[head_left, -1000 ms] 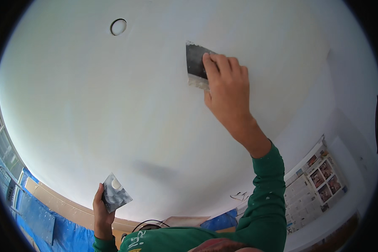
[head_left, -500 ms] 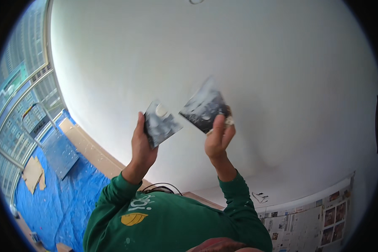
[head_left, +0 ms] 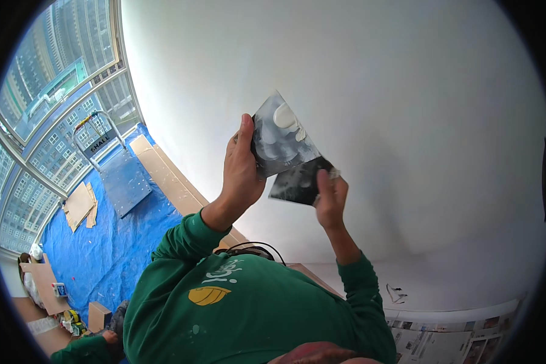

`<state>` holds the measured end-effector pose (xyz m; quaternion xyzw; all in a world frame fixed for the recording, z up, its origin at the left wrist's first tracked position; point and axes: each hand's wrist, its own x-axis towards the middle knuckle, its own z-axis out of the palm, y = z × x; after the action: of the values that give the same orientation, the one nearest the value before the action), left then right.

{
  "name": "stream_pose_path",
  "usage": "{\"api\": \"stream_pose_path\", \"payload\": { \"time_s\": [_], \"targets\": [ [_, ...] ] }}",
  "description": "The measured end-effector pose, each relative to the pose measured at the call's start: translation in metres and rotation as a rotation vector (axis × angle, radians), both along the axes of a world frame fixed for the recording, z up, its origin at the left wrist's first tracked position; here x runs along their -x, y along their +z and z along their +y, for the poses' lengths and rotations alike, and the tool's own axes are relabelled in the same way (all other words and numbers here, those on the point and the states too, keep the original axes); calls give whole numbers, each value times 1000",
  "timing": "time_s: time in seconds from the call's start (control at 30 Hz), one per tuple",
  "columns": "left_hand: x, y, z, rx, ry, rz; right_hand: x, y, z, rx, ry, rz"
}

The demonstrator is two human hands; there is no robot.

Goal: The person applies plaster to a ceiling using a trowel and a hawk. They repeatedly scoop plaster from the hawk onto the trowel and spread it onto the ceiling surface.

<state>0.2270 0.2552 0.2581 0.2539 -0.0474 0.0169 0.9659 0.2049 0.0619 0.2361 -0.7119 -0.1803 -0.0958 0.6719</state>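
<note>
My left hand (head_left: 242, 170) is wrapped round a broad putty knife (head_left: 288, 148), its grey blade smeared with white. A thick lump of white putty (head_left: 284, 116) sits near the upper edge of that blade. My right hand (head_left: 332, 200) grips a second, darker putty knife (head_left: 292, 186), thumb on its face and white paste caked by the fingers. The two blades meet: the dark one's upper edge lies against the lower edge of the left one. Both are held up before a pale wall (head_left: 406, 121). My hands hide the handles.
Blue plastic sheeting (head_left: 133, 236) covers the floor at left, with a flat trolley (head_left: 125, 182) and cardboard pieces (head_left: 79, 206) on it. Tall windows (head_left: 60, 133) stand beyond. Another green sleeve (head_left: 82, 350) and hand show at lower left. Printed paper (head_left: 431, 343) lies at lower right.
My left hand has risen and moved right with its putty knife; the right one has lowered slightly. The blades were apart and now meet. More of the floor at left has come into view.
</note>
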Motion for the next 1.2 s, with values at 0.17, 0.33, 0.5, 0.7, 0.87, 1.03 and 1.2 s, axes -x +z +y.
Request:
{"api": "stream_pose_path", "payload": {
  "time_s": [0.17, 0.33, 0.5, 0.7, 0.87, 1.03, 1.2],
  "targets": [
    [-9, -2, 9, -81, -75, -69, 33, 11, -5, -1102, 1047, 797],
    [24, -11, -18, -127, -140, -4, 9, 89, 71, -918, -156, 996],
    [26, -3, 38, -42, 272, -179, 4, 17, 20, -860, 231, 244],
    [21, -31, 47, -253, 583, -362, 12, 1, 57, -684, 45, 12],
    [36, -24, 40, -846, 680, -345, -4, 10, 79, -609, -24, -14],
    [53, -14, 55, -1131, 568, -429, -13, 17, 77, -657, -24, 41],
    [65, -27, 67, -1161, 469, -406, -26, 25, 58, -669, 48, -2]
  ]
}}
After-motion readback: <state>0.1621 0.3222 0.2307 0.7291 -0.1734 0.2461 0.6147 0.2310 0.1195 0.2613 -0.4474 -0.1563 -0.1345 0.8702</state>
